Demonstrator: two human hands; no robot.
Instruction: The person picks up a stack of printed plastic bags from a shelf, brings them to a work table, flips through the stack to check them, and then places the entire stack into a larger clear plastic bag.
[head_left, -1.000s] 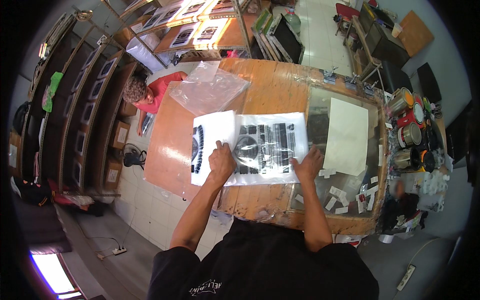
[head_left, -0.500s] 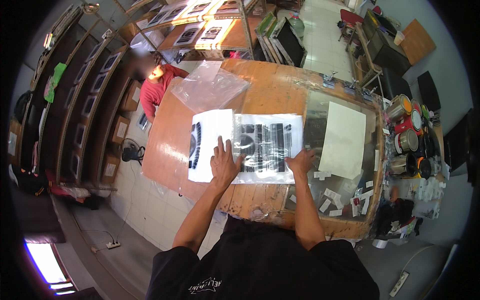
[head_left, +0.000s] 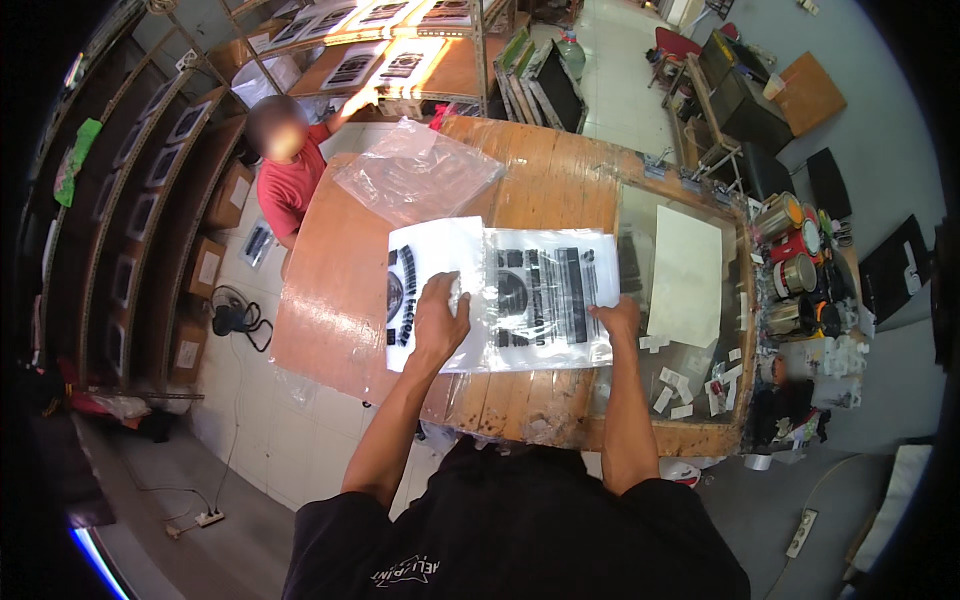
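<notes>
Head view: a white printed sheet (head_left: 505,293) with black blocks and a round emblem lies flat inside a clear plastic sleeve on the wooden surface (head_left: 340,300), in its middle part. The left hand (head_left: 440,318) presses down on the sheet's left half, fingers spread and flat, gripping nothing. The right hand (head_left: 617,318) rests at the sheet's right edge; whether its fingers pinch that edge or only press it cannot be told.

The sheet looks light, thin and limp, and the sleeve glossy, so it will likely slide on the wood and buckle if lifted from one point. The two short edges, one per hand, seem the best places to take hold.

Its long axis runs left to right, parallel to the near edge of the surface, with the emblem end to the left.

Beyond the sheet lies a crumpled clear plastic bag (head_left: 415,175); right of the sheet sits a cream panel (head_left: 685,275), then paint tins (head_left: 795,270).
</notes>
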